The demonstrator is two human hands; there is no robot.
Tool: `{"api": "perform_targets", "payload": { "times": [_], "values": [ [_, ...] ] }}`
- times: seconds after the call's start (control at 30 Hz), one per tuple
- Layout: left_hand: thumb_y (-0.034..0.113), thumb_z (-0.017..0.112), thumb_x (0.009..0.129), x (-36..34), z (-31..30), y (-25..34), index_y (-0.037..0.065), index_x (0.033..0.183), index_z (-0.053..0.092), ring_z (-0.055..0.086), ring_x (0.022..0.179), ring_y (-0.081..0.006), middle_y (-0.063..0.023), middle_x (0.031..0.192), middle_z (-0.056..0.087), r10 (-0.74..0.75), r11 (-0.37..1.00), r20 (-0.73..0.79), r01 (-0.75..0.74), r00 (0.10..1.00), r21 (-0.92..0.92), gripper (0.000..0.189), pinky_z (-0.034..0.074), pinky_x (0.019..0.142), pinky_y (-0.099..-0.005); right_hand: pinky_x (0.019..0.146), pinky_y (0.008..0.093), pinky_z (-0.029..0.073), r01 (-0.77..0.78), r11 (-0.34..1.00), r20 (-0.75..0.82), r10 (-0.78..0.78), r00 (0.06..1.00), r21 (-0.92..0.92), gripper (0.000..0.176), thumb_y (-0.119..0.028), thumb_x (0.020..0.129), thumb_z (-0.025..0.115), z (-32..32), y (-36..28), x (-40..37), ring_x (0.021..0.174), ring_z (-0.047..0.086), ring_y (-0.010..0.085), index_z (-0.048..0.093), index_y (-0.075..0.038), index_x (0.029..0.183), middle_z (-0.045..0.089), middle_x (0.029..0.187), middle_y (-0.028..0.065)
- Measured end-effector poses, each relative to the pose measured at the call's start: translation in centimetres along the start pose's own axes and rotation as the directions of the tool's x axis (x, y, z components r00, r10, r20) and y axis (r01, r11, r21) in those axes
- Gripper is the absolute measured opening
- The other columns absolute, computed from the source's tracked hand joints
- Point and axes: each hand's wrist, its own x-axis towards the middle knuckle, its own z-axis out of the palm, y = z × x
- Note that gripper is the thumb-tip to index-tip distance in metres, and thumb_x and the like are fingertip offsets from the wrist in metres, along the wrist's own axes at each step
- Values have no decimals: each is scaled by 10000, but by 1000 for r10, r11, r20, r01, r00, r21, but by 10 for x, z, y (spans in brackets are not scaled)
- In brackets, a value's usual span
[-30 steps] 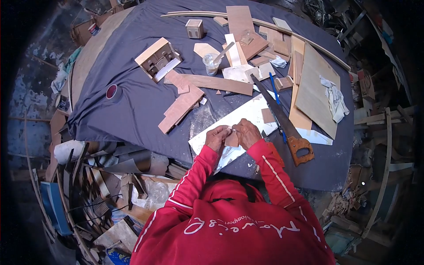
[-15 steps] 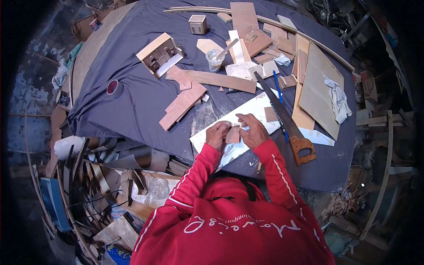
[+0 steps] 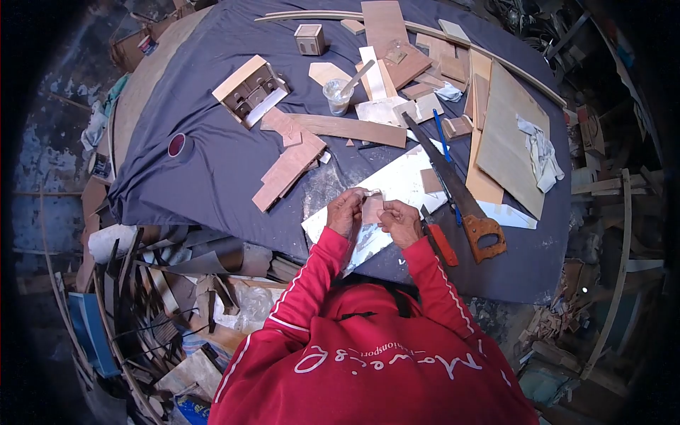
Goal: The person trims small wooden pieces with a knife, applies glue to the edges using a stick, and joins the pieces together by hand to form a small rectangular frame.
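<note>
- Now, from the head view, I see the left hand [image 3: 346, 212] and the right hand [image 3: 401, 222] meeting over the near edge of the desk [image 3: 212, 170], which is covered in dark grey cloth.
- Between them is a small brown square of thin wood [image 3: 372, 207], lifted just above a white, smeared flat board [image 3: 400, 180].
- The fingers of both hands are clenched on that square, left fingers [image 3: 358, 201] on its left edge and right fingers [image 3: 389, 210] on its right edge.
- Just beside the right hand lies a red-handled tool [image 3: 443, 245]; I cannot tell what kind.
- Next to it is a long handsaw with a rusty orange handle [image 3: 457, 193], its blade crossing the board's right corner.
- Farther back stands a clear plastic cup with a stick in it [image 3: 338, 96].
</note>
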Motion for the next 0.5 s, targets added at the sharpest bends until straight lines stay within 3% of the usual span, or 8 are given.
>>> {"api": "perform_targets", "payload": {
  "times": [0.03, 0.23, 0.33, 0.43, 0.5],
  "values": [
    [121, 595, 925, 2, -2, -1, -9, 998, 651, 552, 685, -83, -18, 813, 602, 6, 1000, 22, -5, 1000, -16, 159, 440, 619, -216, 565, 249, 489, 22, 1000, -2, -22, 1000, -17, 255, -136, 878, 635, -2, 1, 2, 660, 600, 110, 635, 39, 1063, 659, 788, 67],
    [113, 611, 917, -9, 11, 17, -10, 1069, 637, 591, 810, -99, -47, 938, 644, -2, 986, 82, -12, 997, 165, 197, 466, 729, -224, 586, 248, 520, 40, 996, -15, -41, 999, -75, 239, -164, 902, 605, -17, -8, 3, 686, 617, 119, 632, 13, 1060, 663, 863, 87],
    [115, 612, 918, -16, 17, 28, -10, 1118, 616, 610, 885, -122, -68, 1020, 654, 31, 957, 158, -75, 987, 279, 235, 482, 778, -256, 587, 257, 554, 29, 990, 45, -35, 998, 135, 281, -203, 922, 581, -22, -9, 4, 761, 658, 153, 567, -1, 1117, 664, 958, 115],
    [154, 615, 931, -20, 13, 33, -24, 1186, 585, 616, 1012, -189, -111, 1132, 636, 38, 932, 238, -120, 971, 341, 313, 507, 890, -340, 588, 274, 581, -95, 952, 194, 39, 980, 292, 314, -223, 930, 572, -27, -28, -3, 830, 678, 190, 499, -28, 1164, 658, 1024, 139],
    [141, 609, 933, -19, 11, 31, -21, 1175, 599, 617, 1008, -189, -102, 1136, 638, 62, 931, 237, -142, 969, 336, 290, 504, 886, -331, 564, 278, 567, -78, 954, 203, 18, 979, 290, 306, -212, 928, 572, -28, -28, -4, 830, 677, 190, 489, -40, 1168, 660, 1009, 139]
  ]
}}
